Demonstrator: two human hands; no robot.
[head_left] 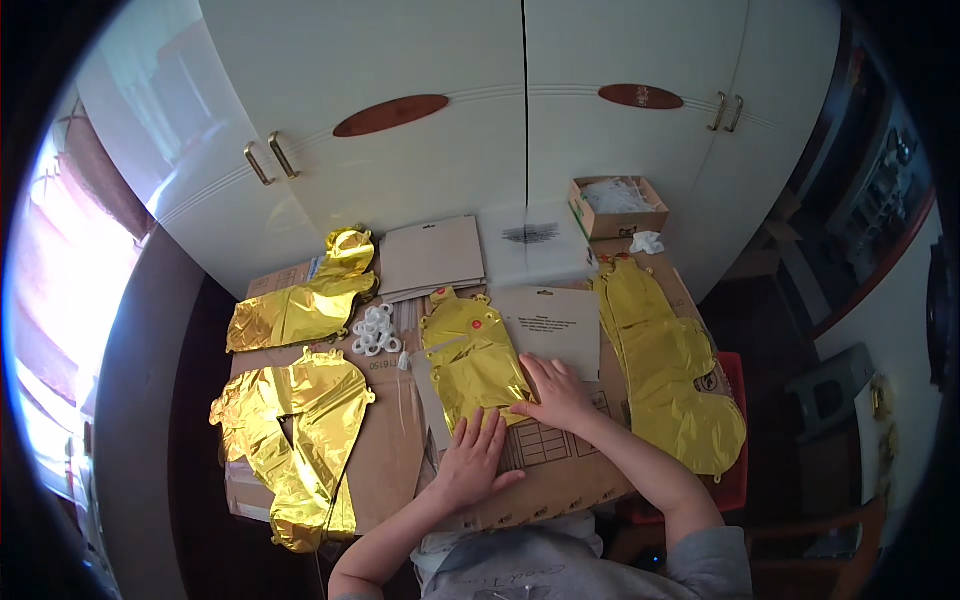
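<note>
In front of me lies a folded gold foil balloon [472,362] with small tabs and red dots at its far end. My left hand [474,458] rests at its near edge, fingers stretched out and pressing on the foil. Against the balloon's right near corner lies my right hand [557,394], palm down with the fingers apart. Partly beneath the balloon's right side is a brown cardboard card [565,330] with a hanging slot and printing. A thin whitish strip [446,342] crosses the foil. Neither hand grips anything.
More flat gold balloons lie at the near left [330,400], far left [290,315] and right [655,370]. White rings [374,332] sit in a pile. Behind are stacked cards [430,252], clear plastic bags [535,260] and an open box [640,226]. White cabinet doors [420,60] rise beyond.
</note>
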